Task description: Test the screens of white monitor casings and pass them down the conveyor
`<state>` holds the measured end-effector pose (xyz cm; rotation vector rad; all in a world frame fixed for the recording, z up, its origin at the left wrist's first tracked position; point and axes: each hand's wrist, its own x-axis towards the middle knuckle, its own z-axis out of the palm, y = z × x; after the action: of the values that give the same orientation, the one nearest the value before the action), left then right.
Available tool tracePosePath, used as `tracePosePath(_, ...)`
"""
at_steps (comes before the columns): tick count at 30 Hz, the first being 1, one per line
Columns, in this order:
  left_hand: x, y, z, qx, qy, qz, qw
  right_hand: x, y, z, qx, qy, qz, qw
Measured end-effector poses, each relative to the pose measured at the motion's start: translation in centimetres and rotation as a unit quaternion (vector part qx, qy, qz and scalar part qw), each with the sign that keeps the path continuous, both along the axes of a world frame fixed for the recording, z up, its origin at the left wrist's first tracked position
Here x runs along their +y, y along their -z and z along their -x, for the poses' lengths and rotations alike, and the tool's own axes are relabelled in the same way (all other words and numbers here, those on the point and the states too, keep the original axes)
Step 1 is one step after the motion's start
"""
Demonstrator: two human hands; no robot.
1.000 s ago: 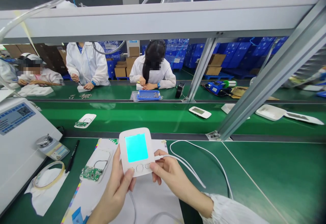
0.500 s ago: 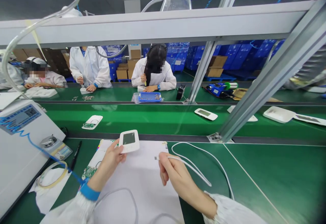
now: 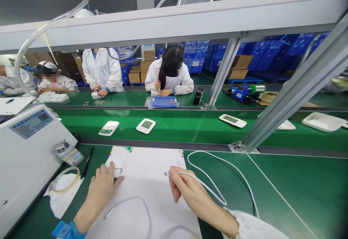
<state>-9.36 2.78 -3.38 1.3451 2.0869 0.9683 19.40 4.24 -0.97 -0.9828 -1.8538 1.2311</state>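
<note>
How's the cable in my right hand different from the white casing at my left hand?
The cable is thin and curved; the casing is flat and broader. Your right hand holds the cable near its plug; your left hand partly covers the casing. Both are white.

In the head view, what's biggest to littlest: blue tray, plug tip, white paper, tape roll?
1. White paper
2. Tape roll
3. Blue tray, though farther away, so real size unsure
4. Plug tip, in the right hand

I see the person's left hand [image 3: 102, 184] palm down, thumb spread; the right hand [image 3: 186, 188] pinches, fingers curled.
</note>
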Motion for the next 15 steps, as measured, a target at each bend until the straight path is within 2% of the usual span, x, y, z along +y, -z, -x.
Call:
tracePosePath(2, -0.2, -0.4, 0.7, -0.006, -0.011, 0.004, 1.000, -0.1, -0.2, 0.1, 0.002, -0.007, 0.006, 1.000)
tracePosePath(4, 0.0, -1.5, 1.5, -0.050, -0.013, 0.012, 0.999, -0.2, -0.4, 0.2, 0.008, -0.007, 0.014, 1.000)
tracePosePath(6, 0.1, -2.8, 1.6, -0.131, 0.012, 0.016, 0.991, -0.4, -0.6, 0.3, 0.019, -0.009, 0.024, 0.999)
tracePosePath(8, -0.3, -3.9, 0.4, -0.224, 0.059, 0.005, 0.973, -0.5, -0.8, 0.4, 0.028, -0.015, 0.029, 0.999)
tracePosePath(10, -0.8, -4.4, -2.1, -0.354, 0.115, -0.007, 0.928, -0.7, -1.0, 0.4, 0.034, -0.020, 0.028, 0.999)
tracePosePath(11, -1.0, -4.4, -3.7, -0.451, 0.143, -0.003, 0.881, -0.8, -1.1, 0.3, 0.039, -0.021, 0.029, 0.999)
tracePosePath(13, -1.2, -4.2, -6.5, -0.569, 0.174, 0.030, 0.803, -0.9, -1.3, 0.2, 0.053, -0.025, 0.030, 0.998)
tracePosePath(14, -1.2, -4.0, -7.7, -0.601, 0.177, 0.040, 0.778, -1.0, -1.4, 0.1, 0.062, -0.027, 0.029, 0.997)
tracePosePath(15, -1.1, -3.8, -8.6, -0.611, 0.172, 0.042, 0.771, -1.0, -1.5, 0.0, 0.070, -0.028, 0.027, 0.997)
